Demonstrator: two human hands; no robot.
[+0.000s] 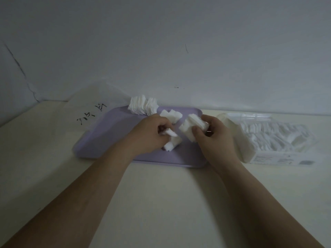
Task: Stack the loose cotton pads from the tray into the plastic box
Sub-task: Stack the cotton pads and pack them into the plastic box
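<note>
A lilac tray (107, 133) lies on the table with white cotton pads on it. My left hand (150, 135) pinches a single cotton pad (170, 132) above a small pile of pads (172, 144). My right hand (215, 138) grips a thick stack of pads (191, 127) over the tray's right part. More pads (171, 115) lie behind my hands, and a fanned bundle of pads (142, 104) sits at the tray's far edge. The clear plastic box (268, 140), partly filled with pads, stands to the right of the tray.
A translucent plastic bag (93, 104) with black handwriting lies behind the tray's left end against the wall. The box's lid (250, 116) stands open at the back. The pale table (161, 194) stretches toward me.
</note>
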